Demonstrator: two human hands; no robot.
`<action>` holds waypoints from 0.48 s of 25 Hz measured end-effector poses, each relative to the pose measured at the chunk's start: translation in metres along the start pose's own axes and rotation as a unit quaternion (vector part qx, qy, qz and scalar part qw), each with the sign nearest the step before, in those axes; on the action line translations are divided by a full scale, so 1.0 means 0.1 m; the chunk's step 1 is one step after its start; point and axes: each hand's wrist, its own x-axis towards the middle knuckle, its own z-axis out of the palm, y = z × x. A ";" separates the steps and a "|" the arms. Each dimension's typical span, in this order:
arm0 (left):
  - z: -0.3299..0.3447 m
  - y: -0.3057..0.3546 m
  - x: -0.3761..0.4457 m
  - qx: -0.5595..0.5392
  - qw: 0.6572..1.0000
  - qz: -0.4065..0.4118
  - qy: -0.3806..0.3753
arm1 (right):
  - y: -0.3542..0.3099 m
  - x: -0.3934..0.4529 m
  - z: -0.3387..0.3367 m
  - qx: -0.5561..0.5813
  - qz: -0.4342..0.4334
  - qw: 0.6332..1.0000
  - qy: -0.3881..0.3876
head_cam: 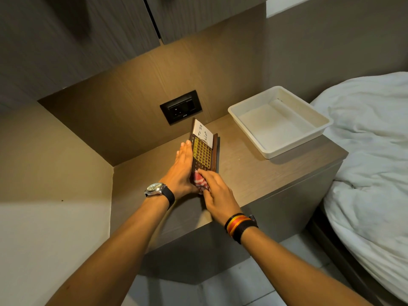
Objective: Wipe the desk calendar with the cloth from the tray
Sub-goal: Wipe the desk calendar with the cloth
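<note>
A brown desk calendar (204, 151) with a yellow date grid and a white "To Do List" note stands on the bedside table (254, 173). My left hand (182, 171) lies flat against the calendar's left side, fingers straight, steadying it. My right hand (217, 192) presses a red-and-white checked cloth (201, 181) against the calendar's lower near end. Most of the cloth is hidden under my fingers. The white tray (280, 120) sits at the table's far right with nothing visible in it.
A black wall socket (181, 106) is on the wooden back panel just behind the calendar. A bed with a white duvet (371, 151) borders the table on the right. A beige wall closes the left side; cupboards hang overhead.
</note>
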 end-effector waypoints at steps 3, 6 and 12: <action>0.01 0.02 0.00 0.006 1.000 0.001 0.001 | 0.03 0.13 -0.08 -0.004 0.010 1.000 0.008; 0.02 0.03 0.01 0.004 1.000 -0.007 0.010 | -0.10 0.44 -0.11 0.001 0.044 0.999 0.030; 0.01 0.03 0.02 0.004 1.000 0.000 0.005 | 0.10 0.05 -0.17 -0.032 -0.041 0.998 -0.023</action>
